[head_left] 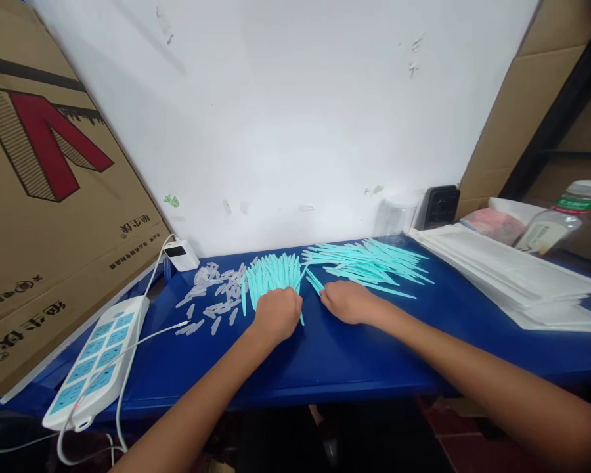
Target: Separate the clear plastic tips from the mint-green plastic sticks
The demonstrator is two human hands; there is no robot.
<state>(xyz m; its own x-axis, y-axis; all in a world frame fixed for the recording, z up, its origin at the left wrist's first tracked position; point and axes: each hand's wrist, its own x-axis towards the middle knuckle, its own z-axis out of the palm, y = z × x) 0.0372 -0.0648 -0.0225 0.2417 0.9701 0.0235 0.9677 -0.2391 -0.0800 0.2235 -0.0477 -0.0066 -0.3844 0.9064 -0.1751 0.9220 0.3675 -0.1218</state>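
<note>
Forearms [473,363] | right fingers [329,297] hold teal sticks [314,280] | carton [91,223]: Chinese lettering [136,226]

1. One view, from the person's head – facing forward and down over a blue table [345,358]
2. Near – left hand [279,313] and right hand [349,302] just below centre, a white wall [300,131] beyond

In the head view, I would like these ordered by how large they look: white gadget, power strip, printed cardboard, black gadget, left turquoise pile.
1. Printed cardboard
2. Power strip
3. Left turquoise pile, partly hidden by the left hand
4. White gadget and black gadget: too alike to rank
</note>
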